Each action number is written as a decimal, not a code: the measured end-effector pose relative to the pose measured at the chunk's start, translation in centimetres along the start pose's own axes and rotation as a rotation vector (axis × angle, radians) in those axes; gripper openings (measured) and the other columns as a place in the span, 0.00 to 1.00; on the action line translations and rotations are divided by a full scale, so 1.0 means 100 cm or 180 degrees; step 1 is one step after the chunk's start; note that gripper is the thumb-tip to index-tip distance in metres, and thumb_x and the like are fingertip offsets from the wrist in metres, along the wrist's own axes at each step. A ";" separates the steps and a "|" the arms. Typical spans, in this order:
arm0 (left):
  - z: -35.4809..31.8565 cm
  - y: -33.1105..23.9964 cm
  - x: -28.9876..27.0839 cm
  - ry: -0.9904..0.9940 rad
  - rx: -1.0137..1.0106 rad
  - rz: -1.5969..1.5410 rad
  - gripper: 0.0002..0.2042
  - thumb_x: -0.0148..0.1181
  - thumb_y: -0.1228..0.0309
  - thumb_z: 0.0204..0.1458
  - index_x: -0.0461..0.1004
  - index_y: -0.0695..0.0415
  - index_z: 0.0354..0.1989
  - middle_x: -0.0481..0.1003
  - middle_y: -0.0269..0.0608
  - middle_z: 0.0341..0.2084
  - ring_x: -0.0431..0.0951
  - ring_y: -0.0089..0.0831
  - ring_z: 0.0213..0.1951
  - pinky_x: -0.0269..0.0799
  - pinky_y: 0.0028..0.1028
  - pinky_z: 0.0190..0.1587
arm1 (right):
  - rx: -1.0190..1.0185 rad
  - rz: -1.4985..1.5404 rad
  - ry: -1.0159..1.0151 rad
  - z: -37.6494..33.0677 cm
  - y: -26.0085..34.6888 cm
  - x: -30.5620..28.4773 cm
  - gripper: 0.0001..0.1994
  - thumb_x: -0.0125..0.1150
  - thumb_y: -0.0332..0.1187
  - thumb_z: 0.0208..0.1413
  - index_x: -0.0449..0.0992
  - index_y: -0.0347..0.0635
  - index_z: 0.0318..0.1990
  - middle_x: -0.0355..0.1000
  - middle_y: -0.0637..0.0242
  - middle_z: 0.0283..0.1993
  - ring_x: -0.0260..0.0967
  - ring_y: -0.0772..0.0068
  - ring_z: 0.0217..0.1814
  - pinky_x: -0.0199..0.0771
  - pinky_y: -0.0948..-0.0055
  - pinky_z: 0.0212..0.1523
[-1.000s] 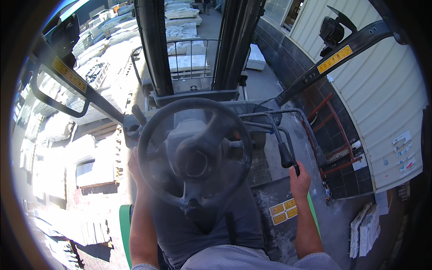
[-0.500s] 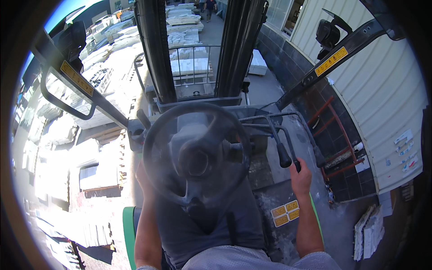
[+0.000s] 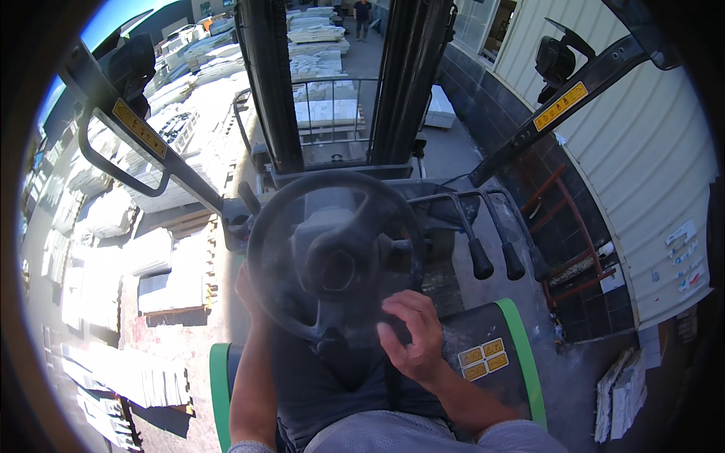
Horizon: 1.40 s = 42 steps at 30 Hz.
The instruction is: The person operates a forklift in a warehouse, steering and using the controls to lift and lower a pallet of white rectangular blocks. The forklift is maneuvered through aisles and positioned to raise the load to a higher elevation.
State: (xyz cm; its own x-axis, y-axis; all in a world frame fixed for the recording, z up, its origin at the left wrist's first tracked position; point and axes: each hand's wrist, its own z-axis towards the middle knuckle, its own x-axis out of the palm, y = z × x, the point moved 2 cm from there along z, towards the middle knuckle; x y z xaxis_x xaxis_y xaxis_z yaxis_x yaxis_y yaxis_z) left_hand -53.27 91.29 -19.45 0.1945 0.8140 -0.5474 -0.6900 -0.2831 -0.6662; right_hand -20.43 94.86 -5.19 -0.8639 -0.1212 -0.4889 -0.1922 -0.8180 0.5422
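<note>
**At the wheel of a forklift in a stone yard**

We look down from the driver's seat onto a black steering wheel [image 3: 332, 260], which fills the middle of the view. Our left hand [image 3: 248, 291] sits at the wheel's near-left rim, mostly hidden behind it; it appears wrapped on the rim, though we cannot tell how tightly the fingers close. Our right hand [image 3: 411, 336] rests at the near-right rim of the wheel, fingers curled loosely and bent inward, touching the rim rather than clamped around it.

Just right of the wheel stand three control levers [image 3: 506, 260] with black knobs, apart from the right hand and untouched. Near them, on the dark cowling with its green edge [image 3: 521, 355], are small yellow warning labels [image 3: 482, 359].

Beyond the wheel rise the two dark uprights of the mast [image 3: 272, 83], with a wire load guard [image 3: 332, 121] between them. Slanting roof posts frame the cab: one on the left [image 3: 143, 143] and one on the right [image 3: 559, 113], each bearing a yellow label, and a mirror [image 3: 555, 60] sits by the right post.

To the left, in bright sun, lie stacks of pale stone slabs [image 3: 174, 272] on pallets, with more rows far ahead. On the right runs a cream corrugated wall [image 3: 642, 166] above a dark tiled base. A person [image 3: 363, 13] stands far off, straight ahead.
</note>
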 end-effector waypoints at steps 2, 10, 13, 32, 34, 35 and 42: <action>-0.004 0.000 -0.001 -0.0022 0.0069 0.0008 0.12 0.63 0.63 0.58 0.75 0.58 0.42 0.79 0.48 0.35 0.82 0.50 0.38 0.77 0.46 0.40 | 0.0083 0.0361 0.0312 -0.014 0.030 0.045 0.20 0.74 0.29 0.51 0.77 0.38 0.52 0.76 0.59 0.53 0.73 0.51 0.59 0.72 0.55 0.62; -0.028 0.001 -0.023 -0.0090 0.0205 0.0077 0.10 0.60 0.66 0.60 0.73 0.57 0.44 0.77 0.47 0.34 0.81 0.51 0.37 0.75 0.47 0.38 | -0.0418 0.0293 0.0277 -0.045 0.053 0.087 0.13 0.74 0.28 0.53 0.80 0.42 0.45 0.77 0.65 0.44 0.76 0.61 0.49 0.74 0.56 0.54; -0.042 0.001 -0.036 -0.0032 0.0148 -0.0060 0.09 0.60 0.67 0.60 0.73 0.58 0.44 0.78 0.48 0.35 0.81 0.52 0.37 0.75 0.47 0.39 | -0.0379 0.0281 0.0211 -0.063 0.054 0.073 0.13 0.74 0.28 0.53 0.80 0.42 0.45 0.77 0.67 0.42 0.76 0.62 0.46 0.73 0.57 0.52; -0.200 -0.126 -0.129 -0.0202 -0.0841 -0.0863 0.17 0.49 0.61 0.69 0.70 0.63 0.33 0.75 0.57 0.27 0.75 0.57 0.31 0.69 0.46 0.36 | -0.0484 -0.0425 -0.0898 0.030 0.109 -0.041 0.02 0.64 0.27 0.63 0.79 0.42 0.42 0.78 0.61 0.38 0.78 0.60 0.39 0.78 0.62 0.43; -0.213 -0.136 -0.138 -0.0090 -0.0963 -0.0812 0.16 0.51 0.61 0.69 0.70 0.62 0.34 0.77 0.53 0.29 0.78 0.56 0.34 0.71 0.44 0.37 | -0.0792 -0.0343 -0.0665 0.010 0.143 -0.015 0.04 0.67 0.27 0.60 0.79 0.43 0.41 0.77 0.63 0.37 0.76 0.61 0.40 0.75 0.61 0.44; -0.219 -0.139 -0.140 -0.0054 -0.0998 -0.0829 0.15 0.52 0.61 0.69 0.70 0.61 0.34 0.77 0.52 0.29 0.79 0.54 0.34 0.71 0.43 0.37 | -0.0922 -0.0360 -0.0571 -0.005 0.156 -0.004 0.05 0.68 0.27 0.59 0.79 0.44 0.41 0.77 0.63 0.38 0.75 0.62 0.40 0.73 0.60 0.44; -0.260 -0.138 -0.153 0.0187 -0.1180 -0.1747 0.14 0.50 0.62 0.69 0.73 0.61 0.38 0.77 0.51 0.30 0.78 0.41 0.30 0.72 0.42 0.34 | -0.0847 -0.0107 0.0077 -0.192 0.214 -0.025 0.08 0.69 0.23 0.54 0.80 0.41 0.41 0.77 0.64 0.36 0.75 0.63 0.40 0.74 0.62 0.44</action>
State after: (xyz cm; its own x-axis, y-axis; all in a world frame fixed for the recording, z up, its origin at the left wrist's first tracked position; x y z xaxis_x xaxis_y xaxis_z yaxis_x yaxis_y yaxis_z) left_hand -28.60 69.54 -15.07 0.4942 0.8637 -0.0988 -0.1964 0.0003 -0.9805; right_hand -13.42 66.81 -5.48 -0.8470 -0.1022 -0.5216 -0.0887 -0.9404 0.3283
